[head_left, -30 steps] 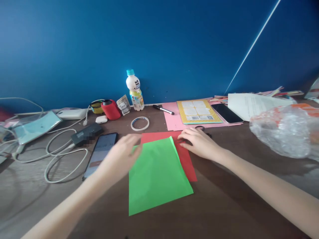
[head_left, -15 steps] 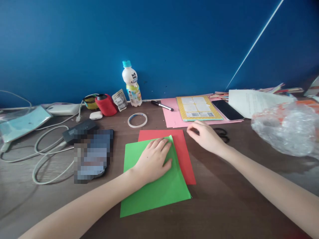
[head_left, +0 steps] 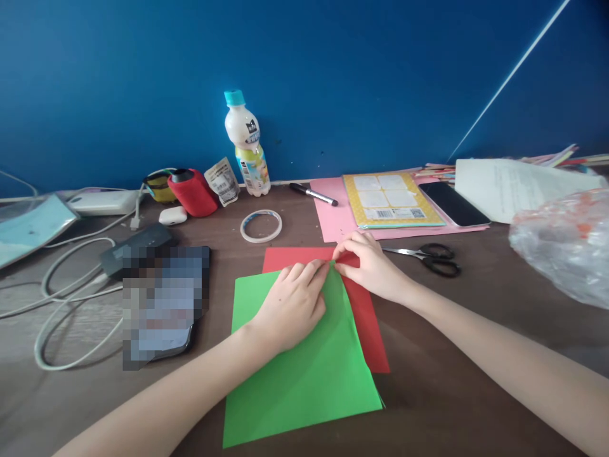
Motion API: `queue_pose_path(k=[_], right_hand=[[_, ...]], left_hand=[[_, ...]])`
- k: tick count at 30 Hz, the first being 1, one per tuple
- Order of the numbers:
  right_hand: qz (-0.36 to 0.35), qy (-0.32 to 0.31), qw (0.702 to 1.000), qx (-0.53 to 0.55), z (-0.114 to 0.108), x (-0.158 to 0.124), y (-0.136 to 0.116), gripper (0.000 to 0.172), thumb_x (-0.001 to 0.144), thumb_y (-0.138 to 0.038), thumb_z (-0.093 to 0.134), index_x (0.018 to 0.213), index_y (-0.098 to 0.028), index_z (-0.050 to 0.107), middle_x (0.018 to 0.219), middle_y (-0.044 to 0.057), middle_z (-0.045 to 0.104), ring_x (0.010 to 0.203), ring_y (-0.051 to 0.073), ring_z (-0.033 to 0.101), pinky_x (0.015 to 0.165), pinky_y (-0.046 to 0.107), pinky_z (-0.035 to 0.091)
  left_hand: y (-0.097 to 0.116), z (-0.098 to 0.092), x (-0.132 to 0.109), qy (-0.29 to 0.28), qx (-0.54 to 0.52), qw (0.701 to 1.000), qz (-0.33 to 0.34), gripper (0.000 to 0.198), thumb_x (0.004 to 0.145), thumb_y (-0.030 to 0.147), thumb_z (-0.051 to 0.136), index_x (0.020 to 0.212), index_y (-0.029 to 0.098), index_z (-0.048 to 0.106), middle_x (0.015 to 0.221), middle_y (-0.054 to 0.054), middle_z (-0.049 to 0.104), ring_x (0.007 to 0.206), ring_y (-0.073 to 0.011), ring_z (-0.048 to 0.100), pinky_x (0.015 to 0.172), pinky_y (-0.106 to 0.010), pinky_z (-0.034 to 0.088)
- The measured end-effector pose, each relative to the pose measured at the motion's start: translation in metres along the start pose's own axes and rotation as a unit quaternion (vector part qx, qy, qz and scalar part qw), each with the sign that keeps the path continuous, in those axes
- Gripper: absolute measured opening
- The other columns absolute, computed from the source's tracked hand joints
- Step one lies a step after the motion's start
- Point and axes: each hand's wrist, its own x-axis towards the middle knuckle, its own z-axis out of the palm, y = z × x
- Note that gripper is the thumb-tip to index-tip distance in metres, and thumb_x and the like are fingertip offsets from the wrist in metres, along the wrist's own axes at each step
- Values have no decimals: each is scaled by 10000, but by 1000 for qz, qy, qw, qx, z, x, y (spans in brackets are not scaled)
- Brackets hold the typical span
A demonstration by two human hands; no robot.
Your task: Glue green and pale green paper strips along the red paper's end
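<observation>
our left hand (head_left: pixel 291 306) lies flattened on green paper (head_left: pixel 304 393); our right grip (head_left: pixel 368 263) pinches its far corner. likely aligning edges; next calls for steady pressure.

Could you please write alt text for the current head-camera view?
A person's left hand rests on green paper overlapping red paper, while the right hand touches the green paper's far right corner. Black-handled scissors lie nearby; farther back are a tape roll, a marker and a drink bottle.
</observation>
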Motion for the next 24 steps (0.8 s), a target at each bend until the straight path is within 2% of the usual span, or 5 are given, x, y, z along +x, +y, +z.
queue_pose_path(k=[7, 18, 24], right_hand=[[-18, 0, 1000, -2, 1, 5, 1, 68, 761, -179, 581, 707, -207, 549, 855, 40, 537, 900, 217, 451, 839, 383, 369], [-5, 6, 999, -40, 8, 4, 5, 102, 810, -230, 510, 713, -198, 517, 946, 65, 527, 939, 236, 435, 830, 410, 360], [-10, 6, 998, -63, 9, 4, 5, 119, 815, -200, 478, 704, -195, 522, 956, 68, 525, 932, 239, 436, 802, 407, 364]], left_hand=[[-16, 3, 8, -11, 11, 999, 43, 440, 838, 84, 309, 1260, 124, 427, 1201, -84, 521, 914, -207, 470, 798, -350, 408], [-16, 6, 8, 33, -15, 998, 47, 394, 845, 91, 335, 1210, 65, 481, 1182, -105, 546, 926, -205, 501, 873, -339, 436], [-15, 5, 8, 23, -18, 999, 41, 414, 840, 108, 343, 1234, 71, 462, 1199, -111, 533, 927, -216, 491, 869, -370, 447]])
